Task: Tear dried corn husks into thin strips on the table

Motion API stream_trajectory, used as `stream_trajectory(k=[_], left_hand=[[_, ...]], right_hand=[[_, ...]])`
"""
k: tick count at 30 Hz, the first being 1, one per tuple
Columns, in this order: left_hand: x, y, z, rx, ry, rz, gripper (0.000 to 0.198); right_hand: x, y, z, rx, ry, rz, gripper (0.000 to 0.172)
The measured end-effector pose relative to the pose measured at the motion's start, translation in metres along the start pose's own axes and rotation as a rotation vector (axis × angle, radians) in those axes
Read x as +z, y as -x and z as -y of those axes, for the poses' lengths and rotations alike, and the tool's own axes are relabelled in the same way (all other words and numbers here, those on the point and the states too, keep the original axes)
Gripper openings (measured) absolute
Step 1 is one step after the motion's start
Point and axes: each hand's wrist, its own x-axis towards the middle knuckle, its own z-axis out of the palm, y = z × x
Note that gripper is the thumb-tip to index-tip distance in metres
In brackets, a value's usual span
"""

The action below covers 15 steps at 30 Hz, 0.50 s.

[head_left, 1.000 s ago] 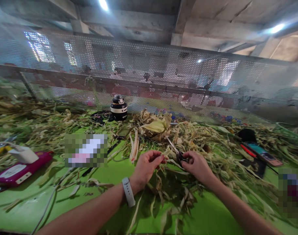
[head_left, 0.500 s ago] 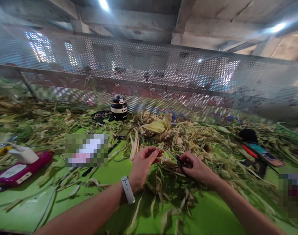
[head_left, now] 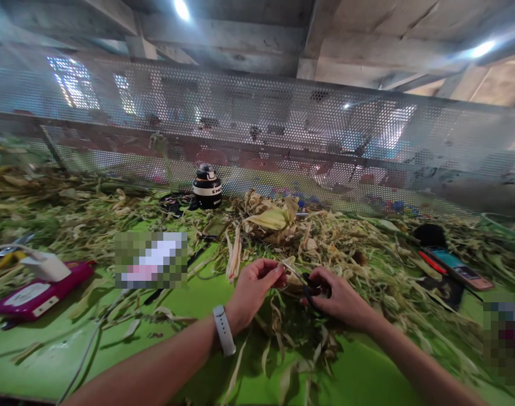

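My left hand (head_left: 252, 288), with a white band on its wrist, is closed in a pinch on a thin dry leaf strip (head_left: 283, 265) above the green table (head_left: 185, 299). My right hand (head_left: 340, 298) grips small black-handled scissors (head_left: 309, 286), their blades pointing up-left at the strip between the two hands. Both hands hover over a heap of dry husks and leaves (head_left: 300, 237).
A black-and-white jar (head_left: 207, 186) stands at the back by the perforated metal screen (head_left: 257, 129). A pink case (head_left: 33, 290) with a white object lies at the left. A phone (head_left: 456, 270) and dark pouch lie at the right. Leaf scraps cover the table.
My left hand dipped slightly and still pinches the strip. My right hand shifted a little, bringing the scissors up to the strip again. The view moved slightly.
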Motion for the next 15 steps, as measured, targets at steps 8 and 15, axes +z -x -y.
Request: stream_trajectory(k=[8,15], left_hand=[[-0.0001,-0.0001,-0.0004,0.024,-0.017,0.035,0.030],[0.0012,-0.0012,-0.0015,0.030,0.013,0.026,0.031]], right_hand=[[-0.0028,0.0036,0.0023,-0.056,0.160,-0.042,0.029],[-0.0028,0.0031,0.0049,-0.091,0.231,-0.029,0.027]])
